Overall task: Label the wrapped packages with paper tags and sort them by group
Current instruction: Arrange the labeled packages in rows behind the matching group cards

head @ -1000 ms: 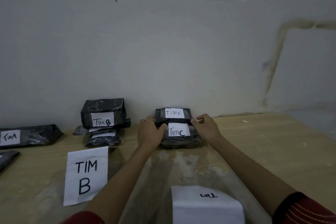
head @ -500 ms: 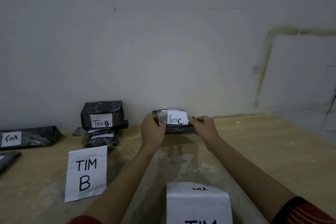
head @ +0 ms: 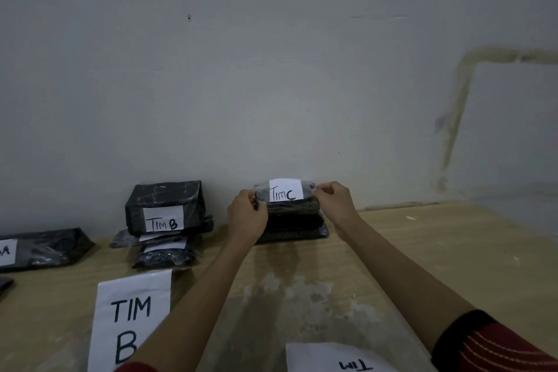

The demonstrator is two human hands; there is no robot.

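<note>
The black plastic-wrapped package with the white paper tag reading TIM C sits at the far middle of the pale wooden table, close to the grey wall and on top of a short stack of dark wrapped packages. In the head view, the left hand pinches its left end and the right hand pinches its right end, fingers curled on the wrap. Held by the ends like that, the tag faces the person and nothing covers the writing. I'd judge it is being squared on its pile. Whether its weight already rests on the stack, I cannot tell.

To the left, apart from this pile, another stack of black packages shows a TIM B tag, and a large white sheet marked TIM B lies on its near side as a group sign. At the far left edge lies a flat black package, its tag partly cut off. A second white sheet lies at the near edge in line with the C pile — likely its sign.
</note>
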